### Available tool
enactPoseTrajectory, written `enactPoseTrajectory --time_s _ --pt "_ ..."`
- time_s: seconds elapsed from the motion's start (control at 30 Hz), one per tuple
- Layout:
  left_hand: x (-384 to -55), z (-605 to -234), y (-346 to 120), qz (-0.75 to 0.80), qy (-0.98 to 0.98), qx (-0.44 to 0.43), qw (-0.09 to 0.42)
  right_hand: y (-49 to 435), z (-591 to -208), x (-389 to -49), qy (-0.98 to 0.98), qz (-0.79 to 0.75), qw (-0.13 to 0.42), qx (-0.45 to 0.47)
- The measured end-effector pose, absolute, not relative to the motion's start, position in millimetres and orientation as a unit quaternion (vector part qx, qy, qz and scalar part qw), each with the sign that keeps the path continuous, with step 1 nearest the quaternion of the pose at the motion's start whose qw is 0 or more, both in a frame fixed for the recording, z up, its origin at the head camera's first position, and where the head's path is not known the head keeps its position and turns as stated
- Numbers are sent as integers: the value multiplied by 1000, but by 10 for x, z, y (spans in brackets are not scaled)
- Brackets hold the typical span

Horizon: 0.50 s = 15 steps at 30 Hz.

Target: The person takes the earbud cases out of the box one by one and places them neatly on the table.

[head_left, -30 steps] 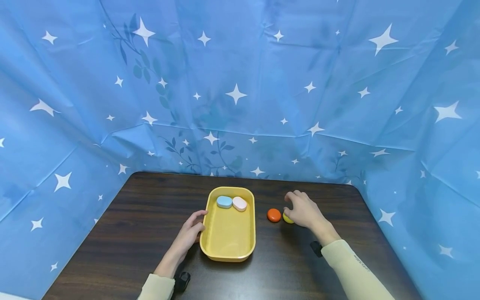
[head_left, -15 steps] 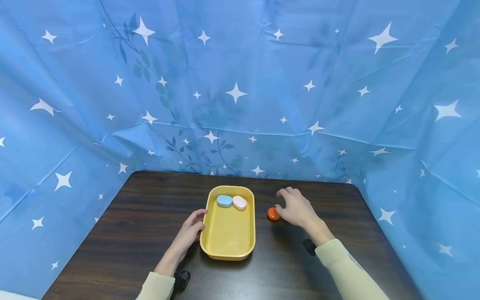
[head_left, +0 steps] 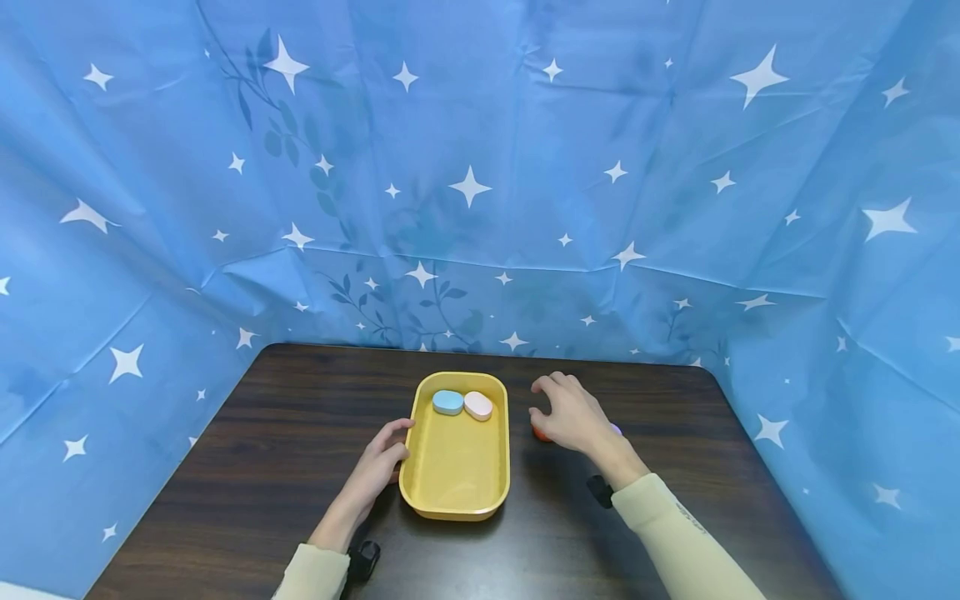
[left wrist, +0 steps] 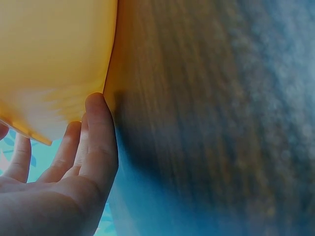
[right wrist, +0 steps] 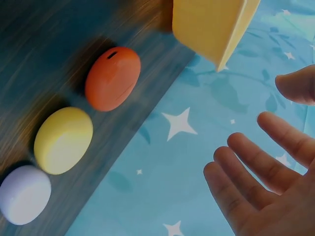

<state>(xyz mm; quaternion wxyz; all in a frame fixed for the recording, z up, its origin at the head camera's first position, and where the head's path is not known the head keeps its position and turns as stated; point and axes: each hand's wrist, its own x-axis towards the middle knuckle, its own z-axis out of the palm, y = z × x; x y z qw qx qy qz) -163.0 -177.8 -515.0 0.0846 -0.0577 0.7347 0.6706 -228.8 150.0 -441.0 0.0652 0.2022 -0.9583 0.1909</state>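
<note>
My left hand (head_left: 372, 468) touches the left wall of a yellow rectangular tray (head_left: 455, 514), its fingers fairly straight along the outside in the left wrist view. A blue oblong piece (head_left: 447, 402) and a pale pink one (head_left: 477, 406) lie side by side at the tray's far end. Above the table, right of the tray, hovers my right hand (head_left: 573, 417), thumb and fingers apart and holding nothing. Beneath it, mostly covered in the head view, are an orange egg-shaped piece (right wrist: 113, 78) with a dark slot, a yellow one (right wrist: 64, 140) and a lavender one (right wrist: 24, 195), in a row.
The dark wood-grain table (head_left: 300, 433) has rounded far corners. A blue cloth with white stars (head_left: 480, 150) hangs behind it and along both sides. Each wrist wears a black device, such as the left wrist camera (head_left: 365, 561).
My right hand has moved left, from over the yellow piece to over the orange one. The lavender piece now shows beside the right wrist. My left hand and the tray have stayed put.
</note>
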Motion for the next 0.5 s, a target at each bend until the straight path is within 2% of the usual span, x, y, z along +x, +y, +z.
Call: enactPoseTrajectory --time_s 0.5 --pt "-1624 -5147 -1779 674 731 -55 86 1252 -4347 -2287 -953 195 76 220"
